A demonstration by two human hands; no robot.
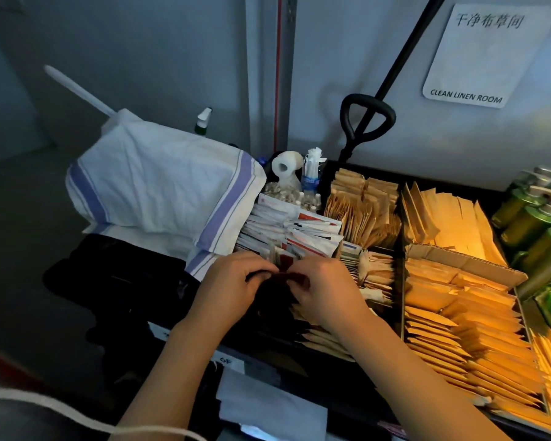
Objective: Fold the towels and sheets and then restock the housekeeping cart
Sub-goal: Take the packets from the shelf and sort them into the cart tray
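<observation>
Both of my hands are over the top tray of the housekeeping cart (401, 183). My left hand (233, 281) and my right hand (318, 284) pinch a small stack of dark red sachets (285, 270) between their fingertips, in the tray's front left compartment. Just behind them stands a row of white and red packets (287, 227). A white cloth with purple stripes (159, 186) lies bunched on the cart's left end.
Brown paper packets (363, 205) and yellow envelopes (458, 316) fill the compartments to the right. Green pump bottles (541, 224) stand at the far right. A tissue roll (283, 167), small bottles, a spray bottle (202, 120) and a black handle (366, 119) sit at the back by the wall.
</observation>
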